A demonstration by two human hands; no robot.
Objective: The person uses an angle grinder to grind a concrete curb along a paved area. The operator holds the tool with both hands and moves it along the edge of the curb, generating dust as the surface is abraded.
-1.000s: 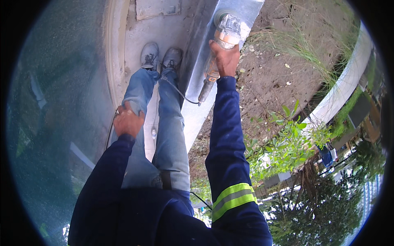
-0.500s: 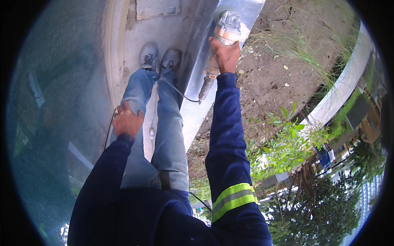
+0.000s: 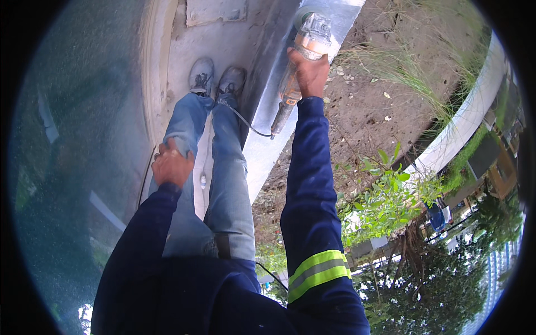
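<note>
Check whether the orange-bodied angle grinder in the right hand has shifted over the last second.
Cannot tell: the orange-bodied angle grinder sits on the same spot of the grey metal beam as before, gripped by the right hand; small offsets may be head motion.

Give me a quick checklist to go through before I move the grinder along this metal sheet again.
1. Grip on the grinder: right hand is wrapped around its body; ok.
2. Second hand on the tool: left hand rests on the left thigh, away from the grinder; not ok.
3. Cord: it trails from the grinder's tail past the jeans, near the legs; not ok.
4. Feet: both shoes stand on the concrete beside the metal sheet, behind the grinder head; ok.
5. Disc guard and disc condition: too small to see; cannot tell.
6. Gloves: both hands are bare; not ok.
</note>
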